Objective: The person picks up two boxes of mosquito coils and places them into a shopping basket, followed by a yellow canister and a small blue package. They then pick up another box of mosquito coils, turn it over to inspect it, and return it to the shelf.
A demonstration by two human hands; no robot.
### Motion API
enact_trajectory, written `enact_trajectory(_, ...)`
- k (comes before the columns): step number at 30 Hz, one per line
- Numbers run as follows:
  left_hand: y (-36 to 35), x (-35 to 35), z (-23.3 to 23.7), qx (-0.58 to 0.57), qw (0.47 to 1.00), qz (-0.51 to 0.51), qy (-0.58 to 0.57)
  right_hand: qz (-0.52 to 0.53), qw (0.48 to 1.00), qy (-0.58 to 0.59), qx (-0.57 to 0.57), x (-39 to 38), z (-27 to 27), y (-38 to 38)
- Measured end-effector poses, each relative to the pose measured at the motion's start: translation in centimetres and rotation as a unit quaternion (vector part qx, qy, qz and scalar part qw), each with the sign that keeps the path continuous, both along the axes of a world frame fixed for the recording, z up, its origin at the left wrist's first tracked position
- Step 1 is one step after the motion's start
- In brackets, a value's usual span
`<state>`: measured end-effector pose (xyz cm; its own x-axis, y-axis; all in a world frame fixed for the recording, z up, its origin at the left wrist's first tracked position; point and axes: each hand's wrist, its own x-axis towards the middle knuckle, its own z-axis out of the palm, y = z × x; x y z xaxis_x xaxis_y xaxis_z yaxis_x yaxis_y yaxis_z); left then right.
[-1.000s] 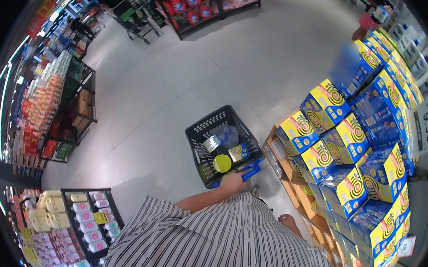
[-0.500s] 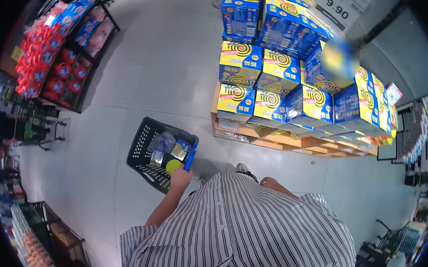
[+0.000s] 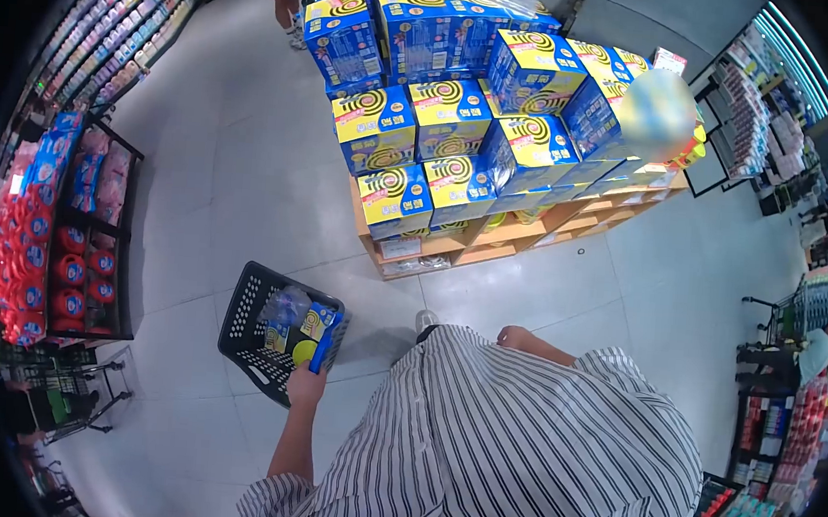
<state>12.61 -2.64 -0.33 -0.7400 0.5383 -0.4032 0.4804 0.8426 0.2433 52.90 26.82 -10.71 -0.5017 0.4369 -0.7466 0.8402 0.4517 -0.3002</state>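
Observation:
My left hand (image 3: pixel 306 384) is closed around the blue handle (image 3: pixel 332 339) of a dark grey shopping basket (image 3: pixel 252 353), which hangs at my left side. Inside the basket lie a blue and yellow box (image 3: pixel 317 322), a smaller box (image 3: pixel 276 335), a round yellow-green item (image 3: pixel 303 353) and a clear plastic bag (image 3: pixel 288 303). My right hand (image 3: pixel 516 338) hangs low by my striped shirt (image 3: pixel 480 407), apart from any goods. Its fingers point down and are mostly hidden from above.
Ahead, blue and yellow boxes (image 3: pixel 374 117) with spiral prints are stacked on a wooden stand (image 3: pixel 491 254). Red bottles (image 3: pixel 71 268) fill a rack on the left. A shopping cart (image 3: pixel 107 391) stands at lower left. A person's legs (image 3: pixel 286 5) show beyond the stack.
My view has turned to the right, so the stacked boxes and red bottles sit further left. The basket stays in my left hand. More shelves show at far left and right.

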Motion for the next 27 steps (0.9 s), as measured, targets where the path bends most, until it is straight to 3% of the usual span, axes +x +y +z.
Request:
enact_trajectory(7,-3.1,-1.5,-0.8,-0.001,0.998,-0.063,0.03,0.017,0.998,-0.012,-0.065,-0.2,-3.7,0.3)
enact_trajectory(13,-3.4,-1.1,1.4,-0.066,0.994,-0.079,-0.022,0.115,0.992,0.048,-0.03,-2.2,-5.3,3.0)
enact_trajectory(15,-3.8,-1.0,1.7,-0.081,0.993,-0.08,-0.031,0.202,0.979,0.032,0.019,-2.5,-6.8,3.8)
enact_trajectory(16,-4.2,-0.8,1.9,-0.09,0.991,-0.086,-0.048,0.071,0.997,0.013,-0.009,-3.0,-5.4,3.9)
enact_trajectory(22,-7.7,-1.7,0.2,-0.073,0.978,-0.185,-0.057,0.025,1.0,-0.011,-0.001,-5.8,-4.0,2.4)
enact_trajectory(24,-8.0,-2.0,1.0,-0.079,0.972,-0.211,-0.069,0.215,0.974,0.022,0.074,-4.3,-8.9,0.4)
enact_trajectory(27,-8.9,-2.8,1.8,-0.067,0.964,-0.241,-0.09,0.267,0.962,0.033,0.05,-5.3,-8.8,-3.9)
